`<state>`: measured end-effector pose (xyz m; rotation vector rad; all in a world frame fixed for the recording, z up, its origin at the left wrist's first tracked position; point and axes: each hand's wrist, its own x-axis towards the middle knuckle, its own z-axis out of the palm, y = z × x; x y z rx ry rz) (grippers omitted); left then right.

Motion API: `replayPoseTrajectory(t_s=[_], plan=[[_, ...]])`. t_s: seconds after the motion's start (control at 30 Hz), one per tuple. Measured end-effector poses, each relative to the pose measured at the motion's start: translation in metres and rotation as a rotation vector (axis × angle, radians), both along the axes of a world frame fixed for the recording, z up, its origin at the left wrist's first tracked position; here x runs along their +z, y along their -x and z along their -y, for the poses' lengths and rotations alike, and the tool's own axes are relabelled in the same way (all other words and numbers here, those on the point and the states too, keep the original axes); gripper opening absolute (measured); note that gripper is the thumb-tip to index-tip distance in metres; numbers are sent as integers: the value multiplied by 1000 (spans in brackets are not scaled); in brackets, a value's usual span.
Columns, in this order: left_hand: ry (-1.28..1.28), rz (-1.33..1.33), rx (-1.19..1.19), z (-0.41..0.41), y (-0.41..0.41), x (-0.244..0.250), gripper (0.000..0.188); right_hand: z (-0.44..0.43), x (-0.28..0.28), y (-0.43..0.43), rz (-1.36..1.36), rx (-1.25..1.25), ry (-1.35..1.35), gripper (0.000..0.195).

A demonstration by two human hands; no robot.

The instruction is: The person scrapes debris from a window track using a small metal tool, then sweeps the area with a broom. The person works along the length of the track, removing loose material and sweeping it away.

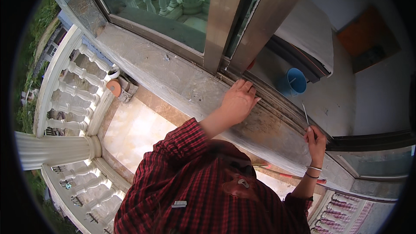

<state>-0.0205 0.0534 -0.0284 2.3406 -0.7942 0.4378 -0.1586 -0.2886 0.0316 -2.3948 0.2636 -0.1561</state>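
My left hand [240,101] rests with its fingertips on the metal window track [279,112], just below the sliding frame; nothing shows in it. Farther right, my right hand [316,136] pinches a thin, light-coloured rod-like tool [305,113] that points up, over the inner side of the track. The tool's exact kind cannot be told. Brown dirt lies in the track and on the stone sill [260,125] between my hands. The sliding window's metal frame [224,22] stands above my left hand.
Inside the room a blue bucket [294,83] stands on the floor near a bed [302,35]. Behind the sill, on the balcony side, are a white balustrade [73,91], a flowerpot [113,87] and a red-handled pole [289,176]. A white brush head [179,204] shows against my shirt.
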Motion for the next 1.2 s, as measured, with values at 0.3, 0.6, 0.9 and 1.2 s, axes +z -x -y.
replayPoseTrajectory(t_s=[0.3,0.6,0.9,1.2], plan=[[35,24,-35,29,33,-5,36,-5,-49,28,270,-136,-250,27],[-84,19,458,-40,7,3,36,-6,-60,44,317,-123,-242,23],[-258,-127,856,-15,-29,13,25,7,-62,50,249,-30,-292,26],[-225,-83,880,-24,-40,5,12,4,-55,46,255,53,-265,25]])
